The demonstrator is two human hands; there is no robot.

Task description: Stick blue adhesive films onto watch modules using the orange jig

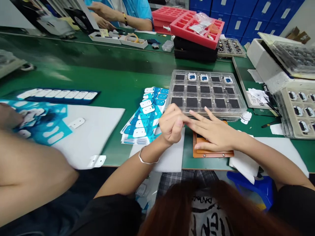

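My left hand (172, 124) is closed, its curled fingers meeting the fingertips of my right hand. Whether something small is pinched there is hidden. With fingers stretched and spread, my right hand (215, 131) hovers palm down over an orange-brown fixture plate (213, 154), covering most of it. Just beyond both hands, a clear plastic tray (209, 113) with dark square pads holds 3 white-and-blue watch-like parts (204, 77) in its back row. Left of my left hand lies a fanned stack of blue film sheets (145, 114) with white rounded labels.
At left, another person's arm (31, 170) reaches over blue film on a white foam sheet (103, 123). Across the green bench sits a person in a blue shirt (140, 13). Red trays (197, 28) stand on black boxes; parts trays (299, 113) are stacked at right.
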